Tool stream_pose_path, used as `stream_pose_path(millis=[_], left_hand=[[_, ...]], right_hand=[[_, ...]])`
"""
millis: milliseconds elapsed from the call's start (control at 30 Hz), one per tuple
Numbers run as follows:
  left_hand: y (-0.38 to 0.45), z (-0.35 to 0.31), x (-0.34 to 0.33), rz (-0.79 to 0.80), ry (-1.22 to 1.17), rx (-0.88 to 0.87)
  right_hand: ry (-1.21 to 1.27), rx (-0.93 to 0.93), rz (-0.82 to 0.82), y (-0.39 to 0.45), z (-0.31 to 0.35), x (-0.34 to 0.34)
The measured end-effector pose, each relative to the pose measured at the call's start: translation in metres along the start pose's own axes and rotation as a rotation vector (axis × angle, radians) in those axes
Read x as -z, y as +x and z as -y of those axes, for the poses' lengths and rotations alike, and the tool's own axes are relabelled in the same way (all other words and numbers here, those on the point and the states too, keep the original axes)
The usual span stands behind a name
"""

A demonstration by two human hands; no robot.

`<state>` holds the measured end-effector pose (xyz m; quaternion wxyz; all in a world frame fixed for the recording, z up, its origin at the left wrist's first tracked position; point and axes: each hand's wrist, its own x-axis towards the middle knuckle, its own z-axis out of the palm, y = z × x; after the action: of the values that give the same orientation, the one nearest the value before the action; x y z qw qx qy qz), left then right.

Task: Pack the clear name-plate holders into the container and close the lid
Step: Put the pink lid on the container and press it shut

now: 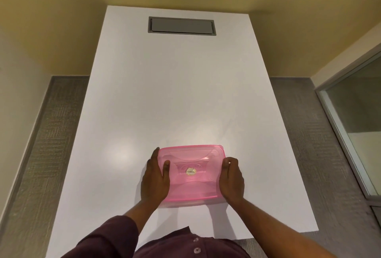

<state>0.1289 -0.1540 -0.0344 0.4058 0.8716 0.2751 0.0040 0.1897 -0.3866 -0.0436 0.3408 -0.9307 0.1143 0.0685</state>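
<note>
A pink translucent container stands on the white table, close to the table's near edge and about in the middle of its width. The pink lid lies on top of the container and covers it from edge to edge; whether it is pressed fully shut all around, I cannot tell. In the middle of the lid there is a small round gold label. Through the pink plastic some pale shapes show, but it is not clear if these are the name-plate holders or only the relief of the lid. The left hand lies against the left side of the container, its fingers stretched along the wall toward the far corner and the thumb resting on top of the lid. The right hand is on the right side of the container, its fingers curled over the right edge and touching the rim. So both hands are wrapped on the container from two sides, neither one wide open nor closed into a fist. Far from the container, near the far end of the table, a grey rectangular panel is set into the surface. Nearer than the container, below the table's near edge, a dark maroon shirt with two buttons is visible.
</note>
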Motion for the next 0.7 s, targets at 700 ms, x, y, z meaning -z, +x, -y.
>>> stream_pose_path(millis=[700], left_hand=[[0.042,-0.013,-0.015,-0.076,-0.145,0.245]], right_hand=[[0.303,-0.131,0.084,0.066,0.033,-0.008]])
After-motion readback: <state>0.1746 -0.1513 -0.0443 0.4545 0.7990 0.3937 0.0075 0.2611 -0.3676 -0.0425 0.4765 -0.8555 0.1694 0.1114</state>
